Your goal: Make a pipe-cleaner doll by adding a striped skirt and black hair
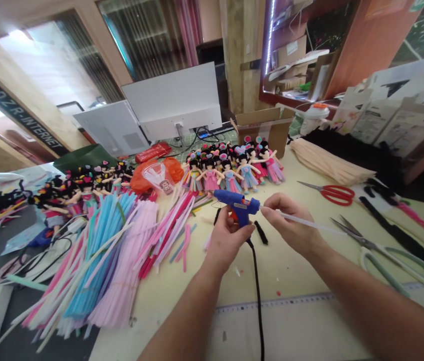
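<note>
My left hand (pixel 229 235) is closed around the handle of a blue hot glue gun (pixel 237 201), whose nozzle points left. A black cord (pixel 257 296) runs from its handle down to the bottom of the view. In my right hand (pixel 290 223) a long, translucent glue stick (pixel 311 223) is pinched, its near end at the back of the gun and its tail stretching right. Whether the stick's tip is inside the gun I cannot tell. A short black piece of pipe cleaner (pixel 260 233) lies on the table just behind the gun's handle.
Bundles of blue (pixel 101 250) and pale pink pipe cleaners (pixel 125 271) lie to the left. Several small dolls (pixel 230 175) stand at the back, before a cardboard box (pixel 266 128). Red-handled scissors (pixel 338 195) and green-handled scissors (pixel 381 250) rest at right. A ruler edge (pixel 290 301) crosses the front.
</note>
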The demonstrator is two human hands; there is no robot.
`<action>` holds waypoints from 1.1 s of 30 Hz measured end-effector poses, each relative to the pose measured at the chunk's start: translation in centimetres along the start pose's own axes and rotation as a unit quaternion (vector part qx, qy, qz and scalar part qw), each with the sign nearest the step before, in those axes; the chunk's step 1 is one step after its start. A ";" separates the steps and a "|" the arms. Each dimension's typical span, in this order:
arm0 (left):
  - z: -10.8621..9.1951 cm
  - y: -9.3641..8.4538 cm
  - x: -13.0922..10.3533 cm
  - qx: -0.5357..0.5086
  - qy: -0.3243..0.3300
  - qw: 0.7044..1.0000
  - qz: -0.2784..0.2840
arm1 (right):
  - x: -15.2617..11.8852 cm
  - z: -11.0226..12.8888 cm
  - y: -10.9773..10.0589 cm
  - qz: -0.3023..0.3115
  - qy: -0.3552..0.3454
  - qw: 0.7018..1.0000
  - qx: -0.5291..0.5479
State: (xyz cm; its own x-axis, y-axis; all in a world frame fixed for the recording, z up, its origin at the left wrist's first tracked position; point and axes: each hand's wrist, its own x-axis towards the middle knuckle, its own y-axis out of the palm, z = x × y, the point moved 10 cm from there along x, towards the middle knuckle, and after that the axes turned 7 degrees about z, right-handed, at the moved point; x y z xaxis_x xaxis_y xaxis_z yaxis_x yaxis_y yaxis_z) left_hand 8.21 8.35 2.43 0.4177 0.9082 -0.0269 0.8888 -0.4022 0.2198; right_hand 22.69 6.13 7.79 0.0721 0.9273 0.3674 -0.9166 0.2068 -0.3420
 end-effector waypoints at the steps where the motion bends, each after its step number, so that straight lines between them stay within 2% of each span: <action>1: 0.1 -0.1 -0.1 -0.003 -0.001 1.000 0.002 | -0.1 0.2 0.0 0.002 0.001 1.000 -0.007; 9: 0.1 -0.4 -0.3 -0.003 -0.002 1.000 0.005 | -0.3 1.0 0.0 0.011 -0.019 0.999 -0.038; 21: 0.5 -0.4 -0.4 0.034 0.006 0.999 0.010 | -0.4 3.8 -0.7 0.015 -0.107 0.988 -0.114; 25: 0.3 -0.3 -0.5 0.030 0.009 0.999 0.009 | -0.3 2.7 -0.7 0.008 -0.063 0.994 -0.088; 29: 0.0 -0.2 -0.6 0.025 0.005 1.000 0.007 | -0.1 0.1 0.1 0.026 0.017 0.999 0.010; 33: 0.0 -0.3 -0.6 0.014 0.003 1.000 -0.002 | 0.1 -1.0 0.7 0.036 0.038 0.996 0.078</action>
State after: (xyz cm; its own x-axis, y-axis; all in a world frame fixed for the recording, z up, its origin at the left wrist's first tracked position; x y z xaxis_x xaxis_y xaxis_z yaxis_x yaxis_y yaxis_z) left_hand 7.75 7.92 2.35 0.4138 0.9101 -0.0226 0.8951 -0.4022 0.1923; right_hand 22.43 6.65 6.70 0.0289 0.9602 0.2778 -0.9701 0.0939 -0.2236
